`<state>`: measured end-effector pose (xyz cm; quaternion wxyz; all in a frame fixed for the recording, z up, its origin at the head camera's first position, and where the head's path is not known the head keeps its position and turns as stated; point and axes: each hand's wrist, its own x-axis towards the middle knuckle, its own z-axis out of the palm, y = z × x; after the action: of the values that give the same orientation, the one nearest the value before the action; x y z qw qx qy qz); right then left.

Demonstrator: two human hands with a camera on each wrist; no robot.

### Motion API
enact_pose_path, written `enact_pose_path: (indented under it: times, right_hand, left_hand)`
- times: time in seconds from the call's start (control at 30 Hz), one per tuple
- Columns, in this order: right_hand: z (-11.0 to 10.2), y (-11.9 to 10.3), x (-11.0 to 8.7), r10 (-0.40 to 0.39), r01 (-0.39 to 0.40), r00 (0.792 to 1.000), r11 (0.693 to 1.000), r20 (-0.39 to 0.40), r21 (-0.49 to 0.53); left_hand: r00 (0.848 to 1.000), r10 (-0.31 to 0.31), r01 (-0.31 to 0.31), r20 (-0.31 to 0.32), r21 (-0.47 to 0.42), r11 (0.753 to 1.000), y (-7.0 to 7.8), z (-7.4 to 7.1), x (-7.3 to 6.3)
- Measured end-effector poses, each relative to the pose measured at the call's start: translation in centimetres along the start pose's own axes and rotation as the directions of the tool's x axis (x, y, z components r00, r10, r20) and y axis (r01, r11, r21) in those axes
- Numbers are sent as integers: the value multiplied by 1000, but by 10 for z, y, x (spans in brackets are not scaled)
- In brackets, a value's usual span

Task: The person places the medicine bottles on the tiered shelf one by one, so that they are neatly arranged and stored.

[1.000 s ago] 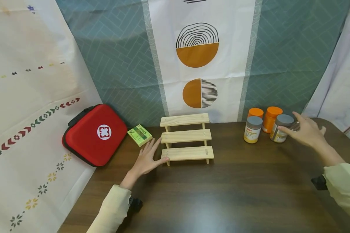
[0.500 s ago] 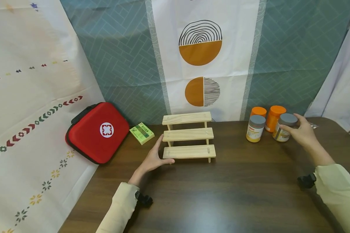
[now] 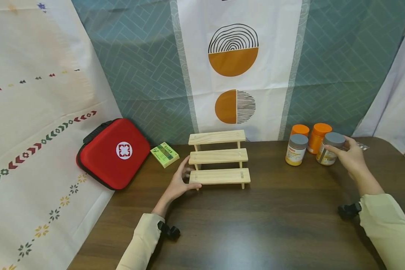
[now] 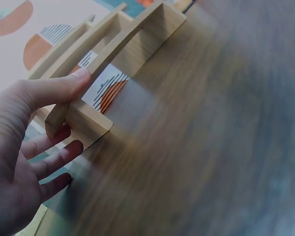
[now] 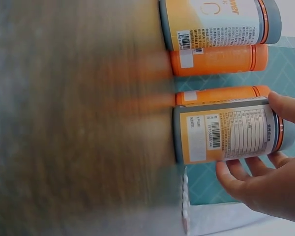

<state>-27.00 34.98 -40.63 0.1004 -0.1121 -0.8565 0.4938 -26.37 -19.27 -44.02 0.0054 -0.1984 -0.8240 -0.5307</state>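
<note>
The stepped wooden stand (image 3: 219,176) sits by the back cloth (image 3: 148,75) with its steps toward the person, and the left hand (image 3: 177,186) takes it at its left end, probably to steady it while leaving the steps uncovered. The grey-lidded jar (image 3: 325,156) stands upright toward the right of the surface (image 3: 256,221); the right hand (image 3: 353,157) comes at it from its outer side, likely because the orange jar (image 3: 315,143) and the second grey-lidded jar (image 3: 294,154) crowd the other side. Its fingers are parted about as wide as the lid, gripping the jar near its top, thumb opposite fingertips. The left thumb presses the lowest step's front edge, the other fingers bent around its end.
</note>
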Motion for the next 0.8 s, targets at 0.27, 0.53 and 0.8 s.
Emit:
enact_pose_path:
  times: [0.27, 0.53, 0.8]
  right_hand:
    - [0, 2, 0, -15, 13, 999, 999, -35, -45]
    - [-4, 1, -1, -1, -1, 1000, 999, -28, -51]
    - [-9, -3, -4, -44, 43, 996, 999, -78, -17]
  left_hand:
    - [1000, 6, -6, -6, -17, 1000, 16, 0, -5]
    - [1000, 8, -9, -14, -50, 999, 10, 1, -5]
    - [999, 30, -31, -23, -54, 998, 7, 0, -5]
